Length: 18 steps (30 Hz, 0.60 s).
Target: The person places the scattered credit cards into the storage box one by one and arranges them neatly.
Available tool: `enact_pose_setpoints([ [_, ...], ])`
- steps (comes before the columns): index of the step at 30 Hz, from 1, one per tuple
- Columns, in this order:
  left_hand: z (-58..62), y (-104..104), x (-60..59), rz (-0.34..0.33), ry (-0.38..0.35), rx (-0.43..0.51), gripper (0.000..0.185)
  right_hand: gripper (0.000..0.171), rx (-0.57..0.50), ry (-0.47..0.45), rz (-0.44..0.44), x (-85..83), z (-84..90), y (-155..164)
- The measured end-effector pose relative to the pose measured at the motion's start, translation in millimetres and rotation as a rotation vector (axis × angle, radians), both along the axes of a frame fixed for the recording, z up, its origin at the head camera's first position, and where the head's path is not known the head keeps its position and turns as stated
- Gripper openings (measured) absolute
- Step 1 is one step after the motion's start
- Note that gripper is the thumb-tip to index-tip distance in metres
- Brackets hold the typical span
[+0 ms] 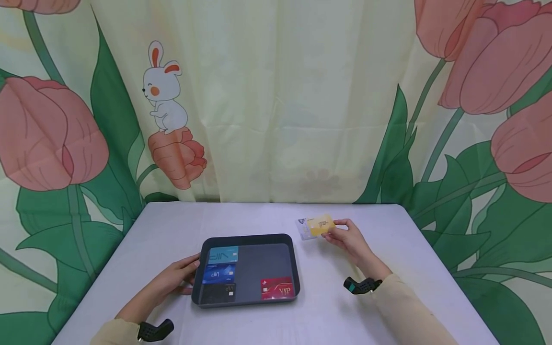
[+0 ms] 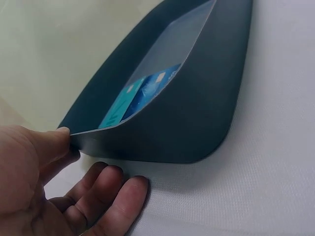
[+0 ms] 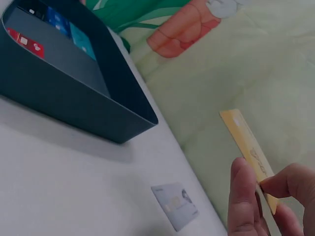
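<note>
My right hand pinches a yellow card between thumb and fingers, above the table. Just below it a silver-white card lies on the tabletop, partly covered by the yellow one in the head view. My left hand rests its fingertips against the left rim of a dark grey tray; the other fingers bend loosely beside the wall. Inside, a cyan card, a blue card and a black card form a column at the left. A red card occupies the near right corner.
A white cloth covers the table. Behind its far edge hangs a curtain printed with tulips and a rabbit. Each wrist wears a black camera band, the right one to the right of the tray.
</note>
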State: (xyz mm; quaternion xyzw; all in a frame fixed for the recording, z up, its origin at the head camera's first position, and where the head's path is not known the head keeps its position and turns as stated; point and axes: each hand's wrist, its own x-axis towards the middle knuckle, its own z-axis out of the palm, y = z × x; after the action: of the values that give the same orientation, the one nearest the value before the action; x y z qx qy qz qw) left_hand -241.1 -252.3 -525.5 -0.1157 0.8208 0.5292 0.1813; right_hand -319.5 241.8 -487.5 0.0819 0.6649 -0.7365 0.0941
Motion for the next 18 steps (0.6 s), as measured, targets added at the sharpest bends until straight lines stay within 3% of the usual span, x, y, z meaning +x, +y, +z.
enact_pose_setpoints([
  [3,0.1,1,0.1,0.006,-0.002,-0.001,0.059,0.038,-0.038,-0.021,-0.005,0.8,-0.4,-7],
  [9,-0.2,0,1.0,0.006,-0.008,0.01,0.059,0.068,-0.044,0.003,0.049,4.3,1.7,-18],
  [14,-1.3,-1,0.3,0.012,-0.002,0.008,0.059,0.041,0.02,0.029,0.042,7.7,4.3,-26],
  [18,-2.0,-1,-0.3,0.014,-0.003,0.01,0.06,0.034,0.077,0.028,0.013,10.4,6.7,-31],
])
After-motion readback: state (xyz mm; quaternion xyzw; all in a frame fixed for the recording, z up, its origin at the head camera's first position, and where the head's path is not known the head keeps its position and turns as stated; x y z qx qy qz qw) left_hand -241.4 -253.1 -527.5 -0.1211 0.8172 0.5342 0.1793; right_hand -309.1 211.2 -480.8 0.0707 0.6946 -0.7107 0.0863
